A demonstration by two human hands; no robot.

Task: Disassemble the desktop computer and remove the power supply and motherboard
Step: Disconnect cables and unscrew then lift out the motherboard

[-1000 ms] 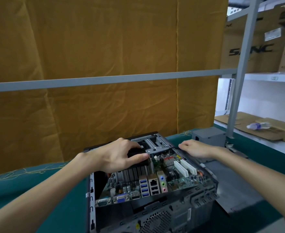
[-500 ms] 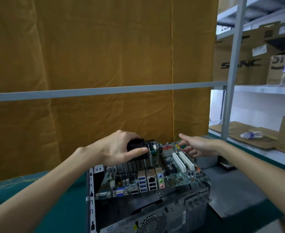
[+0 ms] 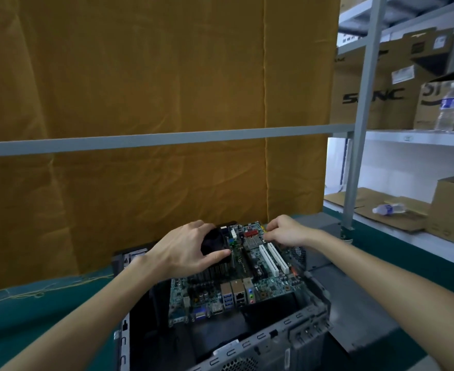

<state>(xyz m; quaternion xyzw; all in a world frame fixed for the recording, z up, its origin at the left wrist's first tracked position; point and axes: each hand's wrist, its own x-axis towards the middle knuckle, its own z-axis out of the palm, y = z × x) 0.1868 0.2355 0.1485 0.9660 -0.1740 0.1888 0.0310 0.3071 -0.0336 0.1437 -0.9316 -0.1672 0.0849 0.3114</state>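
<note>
Left hand gripped the fan-topped heatsink; right hand pinched the motherboard at its far edge, board tilted above the case.

The right hand has come down onto the motherboard's far edge.

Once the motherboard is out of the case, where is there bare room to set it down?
Bare green mat left of the case, up to the yellow curtain. Right of the case, the grey panel is bare. The shelf beyond holds boxes and a bottle.
</note>
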